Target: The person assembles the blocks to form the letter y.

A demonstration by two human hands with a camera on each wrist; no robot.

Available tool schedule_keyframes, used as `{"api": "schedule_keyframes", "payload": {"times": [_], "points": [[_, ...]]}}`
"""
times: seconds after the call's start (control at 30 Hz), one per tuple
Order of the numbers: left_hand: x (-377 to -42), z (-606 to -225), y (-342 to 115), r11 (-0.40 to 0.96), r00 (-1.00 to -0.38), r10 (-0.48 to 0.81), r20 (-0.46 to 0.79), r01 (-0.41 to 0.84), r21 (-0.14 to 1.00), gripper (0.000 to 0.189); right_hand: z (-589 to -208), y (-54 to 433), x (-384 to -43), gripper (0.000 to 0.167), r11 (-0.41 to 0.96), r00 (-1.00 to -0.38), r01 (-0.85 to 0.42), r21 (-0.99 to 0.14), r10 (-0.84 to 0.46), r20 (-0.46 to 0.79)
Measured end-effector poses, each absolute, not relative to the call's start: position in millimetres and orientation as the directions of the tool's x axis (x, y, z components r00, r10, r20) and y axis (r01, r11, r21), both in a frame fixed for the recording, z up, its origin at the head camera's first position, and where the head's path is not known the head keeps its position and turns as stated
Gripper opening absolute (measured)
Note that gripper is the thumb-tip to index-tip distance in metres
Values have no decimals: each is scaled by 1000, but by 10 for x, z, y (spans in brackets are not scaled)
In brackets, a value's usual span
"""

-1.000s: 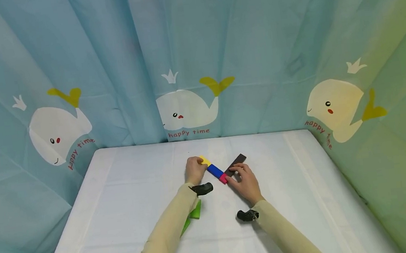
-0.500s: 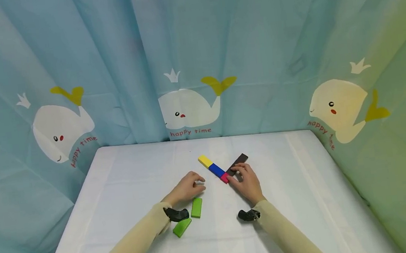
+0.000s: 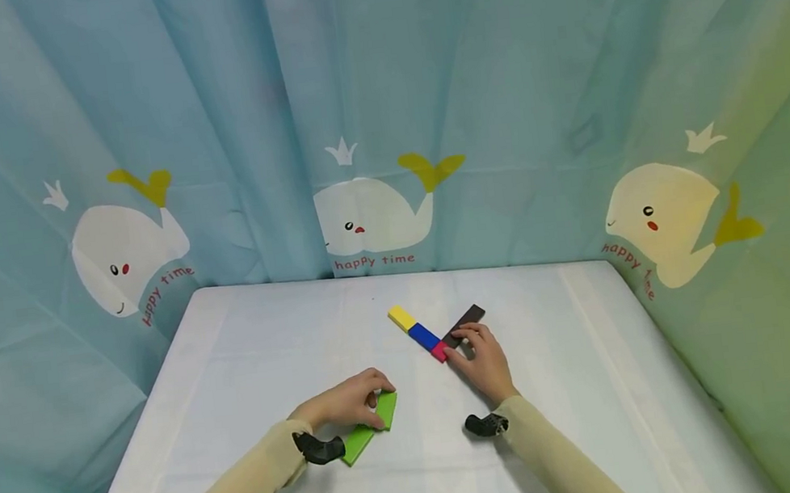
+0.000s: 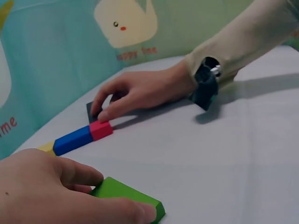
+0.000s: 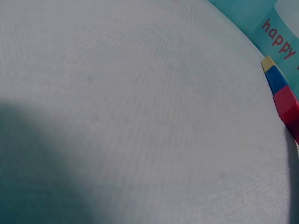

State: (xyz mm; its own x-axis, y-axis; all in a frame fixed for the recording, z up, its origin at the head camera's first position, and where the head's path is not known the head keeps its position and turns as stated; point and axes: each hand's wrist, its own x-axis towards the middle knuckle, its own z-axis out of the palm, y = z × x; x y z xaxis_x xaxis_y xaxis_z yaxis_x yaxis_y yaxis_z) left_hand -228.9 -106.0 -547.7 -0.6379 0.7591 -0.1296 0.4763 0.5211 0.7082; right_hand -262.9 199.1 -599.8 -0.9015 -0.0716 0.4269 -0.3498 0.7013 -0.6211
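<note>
In the head view, my left hand (image 3: 350,400) grips a green block (image 3: 388,408) lengthwise, fingers at its far end and thumb at its near end. Partly under that hand lies a second green block (image 3: 358,446). My right hand (image 3: 481,361) rests at the corner where a dark brown block (image 3: 472,316) meets a red block (image 3: 439,351); its fingers curl over the dark block and the thumb touches the red one. A blue block (image 3: 424,336) and a yellow block (image 3: 401,318) continue the row from the red block, forming a V with the dark one.
All the blocks lie on a white-covered table (image 3: 247,361). Behind and beside it hangs a blue-green curtain (image 3: 509,217) printed with whales. Dark wrist bands (image 3: 487,425) sit on both sleeves.
My left hand has left the yellow block, moved back toward the near left, and come down on a green block. My right hand stays at the corner of the V.
</note>
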Motion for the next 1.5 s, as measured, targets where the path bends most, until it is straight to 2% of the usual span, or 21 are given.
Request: {"api": "schedule_keyframes", "payload": {"times": [0.27, 0.67, 0.83, 0.97, 1.23, 1.5], "points": [[-2208, -5481, -958, 537, -601, 776, -190, 471, 700, 61, -6011, 2027, -2611, 35, 706, -899, -351, -616, -69, 432], [-2380, -5501, -740, 531, -602, 788, -130, 557, 639, 61, -5998, 1974, -2617, 36, 712, -914, -330, -620, -78, 397], [-2542, -5462, -633, 471, -567, 819, -90, 575, 669, 52, -6009, 1977, -2599, 36, 719, -904, -348, -601, -88, 418], [-2653, -5485, -577, 475, -551, 829, -97, 601, 644, 41, -6010, 1981, -2592, 36, 726, -900, -352, -590, -89, 428], [-2775, -5536, -481, 522, -589, 800, -110, 596, 610, 38, -5995, 2004, -2601, 37, 725, -907, -336, -601, -78, 414], [-2819, -5528, -428, 504, -613, 784, -92, 544, 671, 38, -5955, 2014, -2589, 37, 727, -924, -305, -615, -68, 378]]}}
